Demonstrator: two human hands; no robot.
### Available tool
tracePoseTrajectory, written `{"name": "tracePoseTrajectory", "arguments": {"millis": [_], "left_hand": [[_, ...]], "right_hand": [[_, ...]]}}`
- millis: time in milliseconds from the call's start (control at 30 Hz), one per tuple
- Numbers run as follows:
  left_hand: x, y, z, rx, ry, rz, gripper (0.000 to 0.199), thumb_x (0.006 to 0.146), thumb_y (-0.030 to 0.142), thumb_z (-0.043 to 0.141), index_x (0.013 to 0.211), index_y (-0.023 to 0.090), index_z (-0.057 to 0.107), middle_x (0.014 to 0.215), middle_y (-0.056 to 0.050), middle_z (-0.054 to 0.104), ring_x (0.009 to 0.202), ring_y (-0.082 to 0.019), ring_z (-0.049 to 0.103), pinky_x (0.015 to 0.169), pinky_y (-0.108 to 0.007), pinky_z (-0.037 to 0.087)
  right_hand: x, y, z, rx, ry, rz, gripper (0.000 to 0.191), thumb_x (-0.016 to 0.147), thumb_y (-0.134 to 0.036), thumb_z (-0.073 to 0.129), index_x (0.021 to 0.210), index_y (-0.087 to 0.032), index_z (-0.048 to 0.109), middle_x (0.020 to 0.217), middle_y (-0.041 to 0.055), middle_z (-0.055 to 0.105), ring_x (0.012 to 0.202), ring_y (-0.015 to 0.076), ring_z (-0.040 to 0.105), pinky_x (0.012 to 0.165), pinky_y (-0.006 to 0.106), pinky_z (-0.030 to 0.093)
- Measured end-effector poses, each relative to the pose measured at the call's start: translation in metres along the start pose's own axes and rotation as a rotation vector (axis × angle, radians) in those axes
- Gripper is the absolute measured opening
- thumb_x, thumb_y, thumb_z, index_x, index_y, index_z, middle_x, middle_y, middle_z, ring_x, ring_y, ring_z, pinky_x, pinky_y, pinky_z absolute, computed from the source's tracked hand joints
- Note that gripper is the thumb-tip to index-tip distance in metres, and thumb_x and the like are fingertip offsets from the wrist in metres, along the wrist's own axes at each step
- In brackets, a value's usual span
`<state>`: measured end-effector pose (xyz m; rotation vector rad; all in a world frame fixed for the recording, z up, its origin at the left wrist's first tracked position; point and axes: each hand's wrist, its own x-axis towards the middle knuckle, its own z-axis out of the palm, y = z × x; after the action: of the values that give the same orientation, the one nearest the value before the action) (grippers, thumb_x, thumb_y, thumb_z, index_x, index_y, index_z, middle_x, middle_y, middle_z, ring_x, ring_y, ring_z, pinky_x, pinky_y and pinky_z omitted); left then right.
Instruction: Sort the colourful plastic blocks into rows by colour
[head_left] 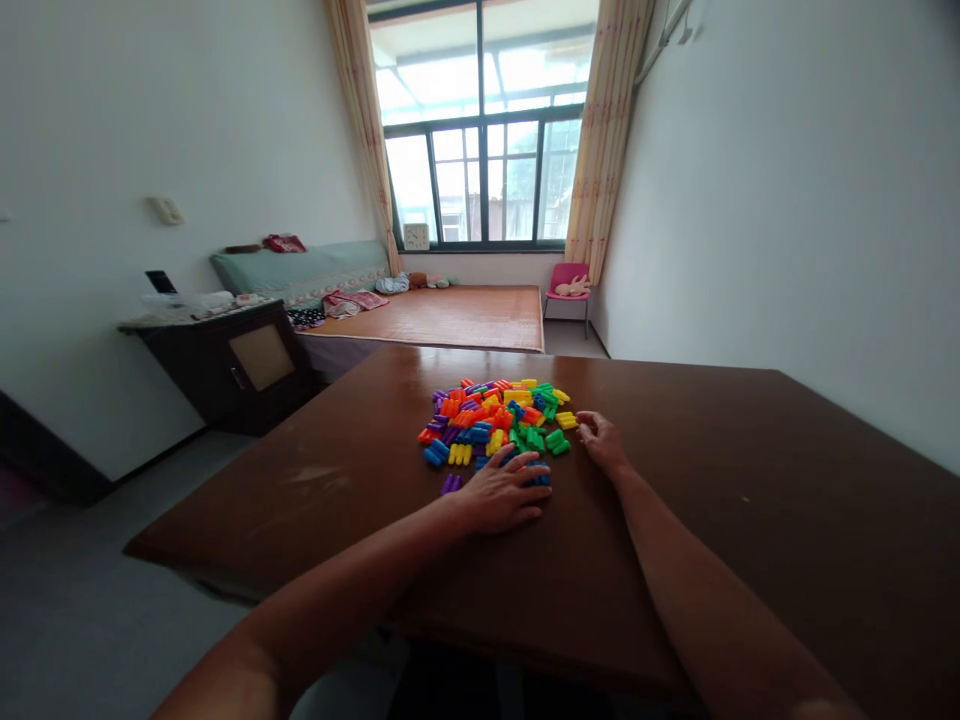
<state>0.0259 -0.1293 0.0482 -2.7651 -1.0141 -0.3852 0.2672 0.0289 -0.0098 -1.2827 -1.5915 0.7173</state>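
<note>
A loose pile of small plastic building pieces (491, 408) in orange, yellow, green, blue and purple lies on the brown table (720, 440). My left hand (504, 492) rests at the pile's near edge with its fingers spread, partly covering some blue pieces (538, 474). A purple piece (451, 485) sits just left of that hand. At the pile's right side is my right hand (600, 440), its fingers slightly curled and apart. Its fingertips are close to a yellow piece (567, 420); whether they touch it I cannot tell. A green piece (557, 442) lies between the hands.
Beyond the table stands a bed (465, 310) under a window. A dark cabinet (247, 360) with items on top is at the left. A pink chair (568, 285) holding a soft toy stands by the right wall.
</note>
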Motion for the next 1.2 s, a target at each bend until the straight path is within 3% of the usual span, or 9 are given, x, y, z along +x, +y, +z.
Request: {"name": "tracePoseTrajectory", "arguments": {"millis": [233,433,567,633,733,867,967,1067,1200], "left_hand": [[-0.003,-0.039,-0.008,0.064,0.059,-0.246,0.024,0.090,0.027,0.053,0.105,0.034,0.070,0.137,0.001,0.054,0.133,-0.026,0.038,0.115,-0.053,0.017],[-0.004,-0.067,-0.024,0.024,0.243,-0.522,0.024,0.091,0.025,0.048,0.088,0.025,0.072,0.129,-0.004,0.060,0.125,-0.030,0.047,0.108,-0.053,0.033],[0.001,-0.083,-0.018,-0.032,0.323,-0.587,0.027,0.092,0.028,0.045,0.100,0.022,0.069,0.126,-0.007,0.061,0.119,-0.026,0.053,0.106,-0.043,0.040],[0.008,-0.083,-0.011,-0.024,0.283,-0.570,0.030,0.093,0.032,0.044,0.111,0.024,0.066,0.131,-0.006,0.058,0.124,-0.025,0.049,0.108,-0.041,0.038],[0.018,-0.077,-0.001,0.004,0.117,-0.525,0.036,0.091,0.043,0.049,0.123,0.032,0.060,0.142,-0.002,0.049,0.133,-0.029,0.039,0.111,-0.052,0.031],[0.019,-0.071,0.006,0.035,-0.028,-0.552,0.042,0.088,0.048,0.051,0.129,0.039,0.054,0.144,0.001,0.047,0.135,-0.032,0.036,0.111,-0.061,0.024],[0.012,-0.077,0.005,0.076,-0.026,-0.677,0.036,0.091,0.041,0.048,0.125,0.038,0.057,0.140,0.000,0.051,0.133,-0.031,0.038,0.111,-0.060,0.022],[0.002,-0.087,0.001,0.081,0.024,-0.744,0.036,0.092,0.044,0.044,0.125,0.038,0.058,0.142,0.000,0.049,0.132,-0.031,0.038,0.110,-0.061,0.024],[-0.019,-0.112,-0.007,0.048,0.174,-0.850,0.041,0.093,0.050,0.039,0.128,0.035,0.055,0.146,-0.003,0.044,0.134,-0.031,0.036,0.108,-0.057,0.029]], "right_hand": [[-0.003,-0.009,0.007,-0.295,-0.071,-0.099,0.031,0.083,-0.028,0.052,0.111,-0.019,0.065,0.105,0.0125,0.071,0.100,0.0273,0.065,0.094,0.042,0.047],[-0.019,-0.031,0.031,0.250,-0.391,-0.152,0.038,0.083,-0.038,0.056,0.117,-0.023,0.059,0.107,0.0061,0.071,0.098,0.0213,0.066,0.087,0.037,0.053],[-0.020,-0.034,0.033,0.411,-0.358,-0.109,0.042,0.078,-0.039,0.059,0.115,-0.020,0.058,0.111,0.0083,0.069,0.094,0.0198,0.066,0.079,0.035,0.055],[-0.017,-0.029,0.030,0.346,-0.287,-0.085,0.037,0.078,-0.035,0.056,0.112,-0.019,0.058,0.105,0.0086,0.070,0.085,0.0185,0.067,0.072,0.033,0.055],[-0.013,-0.019,0.025,0.232,-0.221,-0.061,0.032,0.079,-0.030,0.050,0.109,-0.019,0.059,0.097,0.0072,0.071,0.074,0.0171,0.066,0.063,0.031,0.055],[-0.011,-0.015,0.020,0.091,-0.148,-0.102,0.032,0.083,-0.027,0.046,0.111,-0.021,0.060,0.101,0.0064,0.071,0.083,0.0183,0.066,0.075,0.034,0.054],[-0.013,-0.020,0.018,-0.212,-0.057,-0.126,0.034,0.085,-0.026,0.047,0.117,-0.020,0.061,0.110,0.0104,0.068,0.103,0.0229,0.061,0.092,0.039,0.048],[-0.018,-0.026,0.020,-0.488,-0.081,-0.111,0.042,0.087,-0.030,0.051,0.126,-0.018,0.057,0.119,0.0156,0.064,0.115,0.0293,0.054,0.096,0.046,0.043],[-0.023,-0.030,0.025,-0.363,-0.219,-0.278,0.045,0.086,-0.026,0.052,0.131,-0.022,0.053,0.125,0.0104,0.062,0.119,0.0256,0.051,0.099,0.043,0.041]]}}
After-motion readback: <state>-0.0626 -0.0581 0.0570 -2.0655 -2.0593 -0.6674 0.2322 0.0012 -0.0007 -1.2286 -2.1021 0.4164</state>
